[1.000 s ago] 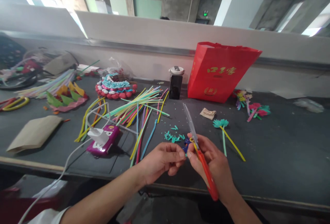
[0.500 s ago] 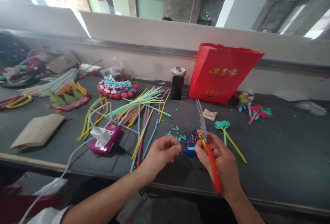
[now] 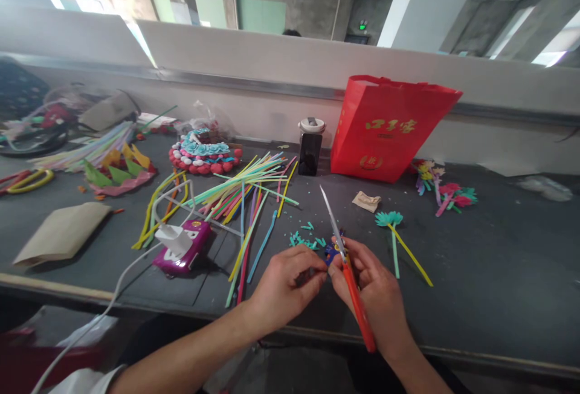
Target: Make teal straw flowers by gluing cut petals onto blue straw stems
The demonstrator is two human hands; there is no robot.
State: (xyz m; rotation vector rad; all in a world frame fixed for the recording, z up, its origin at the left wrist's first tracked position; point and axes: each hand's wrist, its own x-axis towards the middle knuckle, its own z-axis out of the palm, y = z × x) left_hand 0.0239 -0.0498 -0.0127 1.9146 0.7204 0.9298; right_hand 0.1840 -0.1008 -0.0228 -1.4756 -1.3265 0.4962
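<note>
Now right hand (image 3: 376, 288) grips scissors (image 3: 347, 267) — left hand (image 3: 283, 285) pinches blue piece (image 3: 330, 252).

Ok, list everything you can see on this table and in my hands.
bag: one, red, upright at back right
straws: many, mixed colours, spread mid-table
scraps: several, teal, just beyond the hands
flower: one, teal, on thin stems, right of the scissors
power strip: one, purple, white plug in it, left of the hands
phone: one, black, propped left of the bag
cake: one, blue, white and red, at back
envelope: one, brown, far left
table: one, dark grey
scissors: one, red handles, in right hand
blue piece: one, at the fingertips
left hand: pinched beside the blue piece
right hand: gripping the scissors
</note>
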